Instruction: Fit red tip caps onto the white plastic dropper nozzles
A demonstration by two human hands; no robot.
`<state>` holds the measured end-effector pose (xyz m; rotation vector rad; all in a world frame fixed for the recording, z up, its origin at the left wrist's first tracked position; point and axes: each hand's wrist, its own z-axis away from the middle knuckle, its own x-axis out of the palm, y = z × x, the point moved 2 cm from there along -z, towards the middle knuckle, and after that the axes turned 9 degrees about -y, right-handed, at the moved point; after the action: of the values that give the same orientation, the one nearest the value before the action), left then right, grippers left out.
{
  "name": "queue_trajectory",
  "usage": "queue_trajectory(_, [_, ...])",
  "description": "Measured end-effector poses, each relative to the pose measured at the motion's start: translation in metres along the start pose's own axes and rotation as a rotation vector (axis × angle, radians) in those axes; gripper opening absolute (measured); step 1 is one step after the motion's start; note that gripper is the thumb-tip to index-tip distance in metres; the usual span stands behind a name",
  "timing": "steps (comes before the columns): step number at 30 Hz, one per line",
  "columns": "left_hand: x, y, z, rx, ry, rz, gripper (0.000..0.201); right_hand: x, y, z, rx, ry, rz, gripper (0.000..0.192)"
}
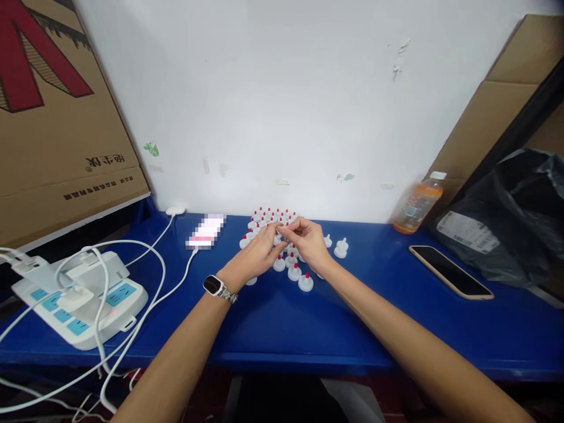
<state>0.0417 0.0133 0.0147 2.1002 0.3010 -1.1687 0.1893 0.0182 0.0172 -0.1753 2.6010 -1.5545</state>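
A white power strip with blue sockets and white cables lies far left on the blue surface. The left hand, a silver wristwatch at its wrist, meets the right hand over a cluster of small white plastic caps with red tips near the white wall. Both grips are narrow, fingertips pinched together on one cap between them; it is mostly hidden. Further right lie a dark smartphone and an orange drink bottle.
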Motion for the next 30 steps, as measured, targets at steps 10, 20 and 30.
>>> queue_trajectory(10, [-0.026,-0.023,0.004,-0.142,0.16,-0.152,0.036,-0.026,0.0,-0.034,-0.043,0.042,0.479,0.017])
queue_trajectory(20, [-0.026,-0.027,0.005,-0.159,0.125,-0.151,0.023,-0.024,0.03,-0.057,0.089,-0.433,0.923,0.005])
queue_trajectory(30, [-0.005,0.006,-0.017,-0.014,0.043,-0.132,0.023,-0.093,-0.013,0.015,0.083,-0.132,0.915,0.024])
